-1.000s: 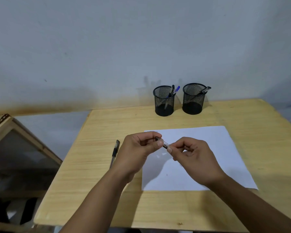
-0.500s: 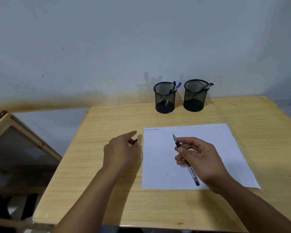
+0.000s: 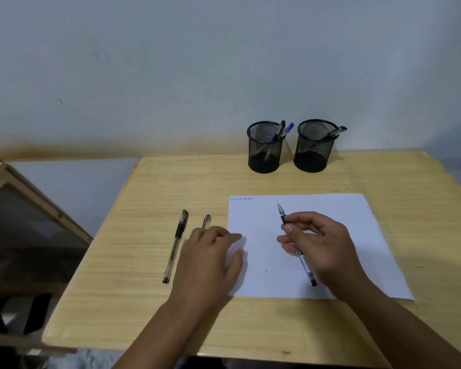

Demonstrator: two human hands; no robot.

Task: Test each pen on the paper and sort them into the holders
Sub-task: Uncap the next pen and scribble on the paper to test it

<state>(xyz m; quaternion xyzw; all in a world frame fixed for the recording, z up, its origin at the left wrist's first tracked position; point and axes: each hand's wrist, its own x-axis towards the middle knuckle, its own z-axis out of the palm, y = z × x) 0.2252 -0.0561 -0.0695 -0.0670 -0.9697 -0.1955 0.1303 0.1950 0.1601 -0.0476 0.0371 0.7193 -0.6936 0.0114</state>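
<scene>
On the wooden desk [image 3: 250, 328] a white sheet of paper [image 3: 351, 235] lies before two black mesh pen holders [image 3: 265, 147] at the back edge, each with pens inside. Over the paper the right hand [image 3: 322, 243] pinches an uncapped pen [image 3: 296, 243], tip up off the sheet, while the left hand [image 3: 210, 257] rests with fingers spread on the paper's left edge. Just left of it lie a capped pen [image 3: 176, 243] and a loose pen cap [image 3: 206, 221].

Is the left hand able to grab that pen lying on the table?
Probably yes. The left hand is open and holds nothing, and the capped pen lies bare on the table just beside it, nothing between.
</scene>
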